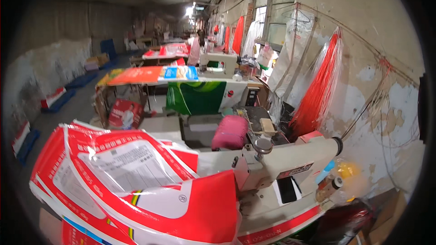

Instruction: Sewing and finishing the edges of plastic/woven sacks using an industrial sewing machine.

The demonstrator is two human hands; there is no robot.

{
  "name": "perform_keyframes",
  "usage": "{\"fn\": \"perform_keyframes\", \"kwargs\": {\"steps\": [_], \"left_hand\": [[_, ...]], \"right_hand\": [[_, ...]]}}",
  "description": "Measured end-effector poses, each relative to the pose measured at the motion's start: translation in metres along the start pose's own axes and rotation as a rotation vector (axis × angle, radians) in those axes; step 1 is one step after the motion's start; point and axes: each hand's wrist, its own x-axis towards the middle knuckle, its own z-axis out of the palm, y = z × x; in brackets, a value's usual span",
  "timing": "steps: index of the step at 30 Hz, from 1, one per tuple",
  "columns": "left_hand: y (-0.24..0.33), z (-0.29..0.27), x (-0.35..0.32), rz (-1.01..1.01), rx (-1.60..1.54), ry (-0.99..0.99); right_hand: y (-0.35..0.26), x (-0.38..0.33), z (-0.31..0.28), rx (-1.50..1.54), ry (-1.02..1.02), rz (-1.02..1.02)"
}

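Note:
Neither of my hands shows in the head view. A pile of large red and white printed plastic sacks (131, 172) covers the near left of the sewing table. The right end of the front sack (209, 204) reaches the needle end of a cream industrial sewing machine (290, 159). Whether the sack lies under the needle, I cannot tell. On the machine's bed is a black phone-like rectangle (286, 189) with a white edge. A brown thread spool (329, 189) stands by the machine's right end.
Behind the machine is a seat with a pink cushion (230, 132). Farther back, a second table holds another sewing machine (220, 64) and a green sack (196, 97). A person (195, 50) is beyond it. Red strands (318, 86) hang along the right wall. Blue pallets (59, 101) lie at left.

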Motion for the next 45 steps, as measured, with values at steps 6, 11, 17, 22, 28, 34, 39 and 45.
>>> {"fn": "perform_keyframes", "kwargs": {"steps": [6,11,17,22,28,34,39,45], "left_hand": [[0.012,0.011,-0.007,0.284,-0.148,0.268],[0.051,-0.009,-0.012,0.021,-0.330,-0.004],[0.032,0.007,-0.011,0.139,-0.324,0.111],[0.013,0.012,-0.013,0.121,-0.207,0.108],[0.037,0.003,-0.013,0.006,-0.012,0.094],[0.045,0.004,-0.017,-0.065,0.159,-0.014],[0.064,-0.004,-0.021,-0.021,0.403,-0.140],[0.129,-0.019,0.004,0.162,0.896,-0.437]], "right_hand": [[0.002,0.003,0.001,-0.058,0.027,0.015],[0.001,0.000,-0.001,-0.087,0.025,0.019],[0.003,0.000,-0.003,-0.100,0.013,0.039],[0.005,-0.002,-0.003,-0.104,-0.005,0.041],[0.006,-0.001,-0.008,-0.099,-0.015,0.048],[0.011,-0.002,-0.012,-0.091,-0.033,0.043],[0.030,-0.003,-0.017,-0.059,-0.048,0.022],[0.060,-0.016,-0.029,0.049,0.002,0.062]]}}
